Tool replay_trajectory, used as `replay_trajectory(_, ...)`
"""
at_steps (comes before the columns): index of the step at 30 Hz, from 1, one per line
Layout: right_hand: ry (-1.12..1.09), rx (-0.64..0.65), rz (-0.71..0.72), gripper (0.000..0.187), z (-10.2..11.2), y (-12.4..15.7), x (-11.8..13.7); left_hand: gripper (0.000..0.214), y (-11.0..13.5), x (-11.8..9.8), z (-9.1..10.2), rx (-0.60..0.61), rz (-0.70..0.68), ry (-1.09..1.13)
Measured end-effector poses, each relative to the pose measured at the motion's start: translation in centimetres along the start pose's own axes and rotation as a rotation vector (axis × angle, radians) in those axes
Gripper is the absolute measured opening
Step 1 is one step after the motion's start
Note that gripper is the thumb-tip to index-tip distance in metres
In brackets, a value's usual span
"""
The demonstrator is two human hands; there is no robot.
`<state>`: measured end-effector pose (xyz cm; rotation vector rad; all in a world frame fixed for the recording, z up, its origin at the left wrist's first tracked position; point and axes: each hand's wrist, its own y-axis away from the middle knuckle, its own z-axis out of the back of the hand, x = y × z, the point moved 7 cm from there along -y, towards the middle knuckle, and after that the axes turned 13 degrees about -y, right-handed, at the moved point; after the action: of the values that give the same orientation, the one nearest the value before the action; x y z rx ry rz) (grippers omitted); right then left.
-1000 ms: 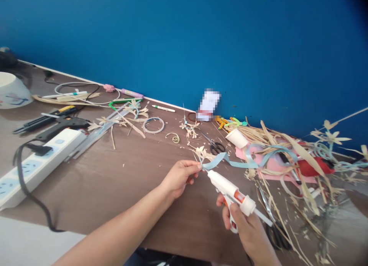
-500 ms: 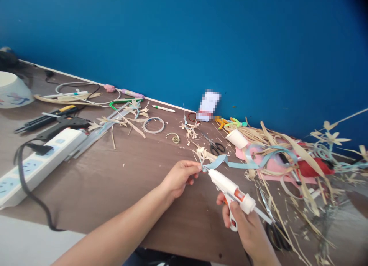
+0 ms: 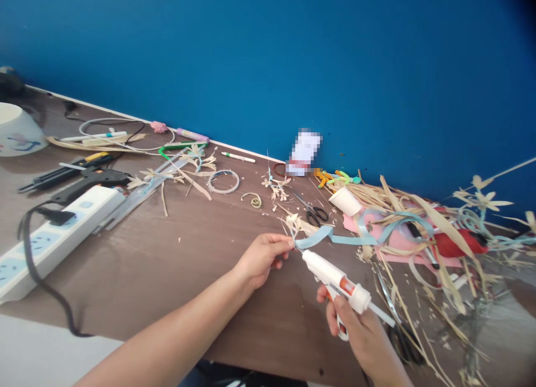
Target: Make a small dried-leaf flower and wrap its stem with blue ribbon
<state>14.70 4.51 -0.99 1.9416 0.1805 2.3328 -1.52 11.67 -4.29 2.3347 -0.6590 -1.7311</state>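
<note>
My left hand [image 3: 263, 257] pinches the end of a light blue ribbon [image 3: 335, 237] together with a small straw flower [image 3: 294, 223], just above the brown table [image 3: 176, 258]. My right hand [image 3: 363, 338] grips the handle of a white and orange glue gun [image 3: 335, 277]. The gun's nozzle points up-left and almost touches the pinched end of the ribbon. The ribbon trails right into a heap of straw strips [image 3: 422, 236].
Black scissors [image 3: 313, 210] and a white paper cup [image 3: 345, 200] lie behind the hands. At left are a white power strip [image 3: 54, 236] with a black cable, a black glue gun [image 3: 90, 184], pens and a bowl [image 3: 17, 131]. A blue wall runs behind.
The glue gun has dropped slightly and its nozzle has edged closer to the pinched ribbon end. The left hand has hardly moved.
</note>
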Motion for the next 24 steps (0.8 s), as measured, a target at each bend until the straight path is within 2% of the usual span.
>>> replay_trajectory(6,0.038,0.078,-0.033,0.044,0.05,0.13,-0.15,0.015,0.06,0.05,-0.14,0.014,0.006,-0.005)
replay_trajectory(14,0.052,0.069,-0.038,0.043,0.54,0.1,-0.5,0.016,-0.11,0.21,-0.05,0.006,0.016,-0.01)
replay_trajectory(18,-0.007,0.022,-0.026,0.046,0.57,0.18,-0.35,0.017,-0.07,0.17,-0.2,0.019,0.012,-0.022)
replay_trajectory(24,0.042,-0.013,-0.028,0.047,0.65,0.27,-0.13,0.017,0.07,0.03,-0.04,-0.012,0.014,-0.022)
